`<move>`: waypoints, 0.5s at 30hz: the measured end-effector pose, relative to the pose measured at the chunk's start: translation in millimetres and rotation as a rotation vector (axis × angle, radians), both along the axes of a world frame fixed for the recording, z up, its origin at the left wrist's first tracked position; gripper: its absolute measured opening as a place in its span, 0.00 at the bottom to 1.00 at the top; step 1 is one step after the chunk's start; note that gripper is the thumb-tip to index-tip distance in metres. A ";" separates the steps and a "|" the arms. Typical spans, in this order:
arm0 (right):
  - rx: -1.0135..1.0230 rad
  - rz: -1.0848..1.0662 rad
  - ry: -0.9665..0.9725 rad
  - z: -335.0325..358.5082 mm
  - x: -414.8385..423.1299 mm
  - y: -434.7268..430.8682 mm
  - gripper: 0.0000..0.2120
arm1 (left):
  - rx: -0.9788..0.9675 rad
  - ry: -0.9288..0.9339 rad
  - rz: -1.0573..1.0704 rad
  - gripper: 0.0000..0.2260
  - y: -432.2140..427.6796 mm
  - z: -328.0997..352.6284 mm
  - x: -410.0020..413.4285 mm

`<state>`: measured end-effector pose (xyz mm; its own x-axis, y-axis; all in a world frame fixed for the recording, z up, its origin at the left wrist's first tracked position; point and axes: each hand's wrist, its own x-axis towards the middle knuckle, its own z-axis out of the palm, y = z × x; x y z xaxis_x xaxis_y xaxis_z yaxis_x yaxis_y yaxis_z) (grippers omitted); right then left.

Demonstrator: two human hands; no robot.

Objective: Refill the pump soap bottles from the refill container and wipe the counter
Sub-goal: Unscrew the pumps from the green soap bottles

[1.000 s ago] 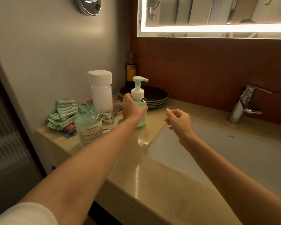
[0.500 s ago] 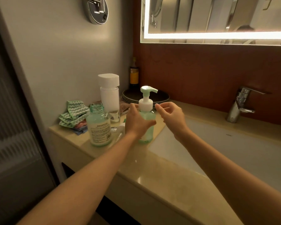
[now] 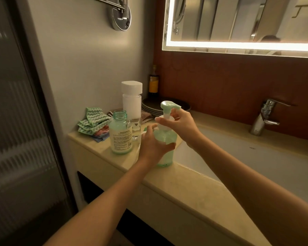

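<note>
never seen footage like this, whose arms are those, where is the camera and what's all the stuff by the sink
No machine here. A person wears a wide-angle camera on the head, looking forward and down, so the two bare arms are their own. The left hand grips the body of a green pump soap bottle standing on the beige counter beside the sink; the right hand pinches it just under the pump head. Left of it stand an uncapped refill container and a taller white-capped bottle. Green zigzag cloths lie beside them, a stack of dark plates sits behind, and a faucet is at the far right.
</note>
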<state>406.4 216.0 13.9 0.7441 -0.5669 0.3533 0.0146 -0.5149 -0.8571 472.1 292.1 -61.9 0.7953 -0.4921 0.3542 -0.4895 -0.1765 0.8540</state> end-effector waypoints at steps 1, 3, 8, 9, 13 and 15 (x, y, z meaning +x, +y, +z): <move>0.009 0.002 0.008 0.2 0.1 0.1 0.19 | 0.011 -0.026 0.005 0.37 0.5 -0.6 -0.6; 0.057 0.044 0.022 1.2 -1.1 -0.6 0.17 | 0.024 -0.061 0.015 0.38 1.0 -2.1 -1.8; 0.131 0.148 0.035 1.5 -4.2 -1.0 0.20 | 0.021 -0.083 0.024 0.38 0.1 -3.7 -5.4; 0.099 0.109 0.041 1.1 -3.5 0.4 0.23 | 0.028 -0.084 0.025 0.39 -0.1 -3.7 -5.6; -0.050 -0.057 0.041 -1.7 -0.7 3.9 0.26 | 0.039 -0.071 0.031 0.40 0.2 -3.8 -5.6; -0.045 -0.052 0.026 -2.1 -2.1 4.7 0.24 | 0.037 -0.070 0.029 0.40 0.3 -4.5 -5.8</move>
<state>404.3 220.7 11.9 0.7231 -0.5894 0.3603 -0.0354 -0.5525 -0.8328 466.3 292.5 -66.5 0.7833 -0.4833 0.3910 -0.5417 -0.2220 0.8107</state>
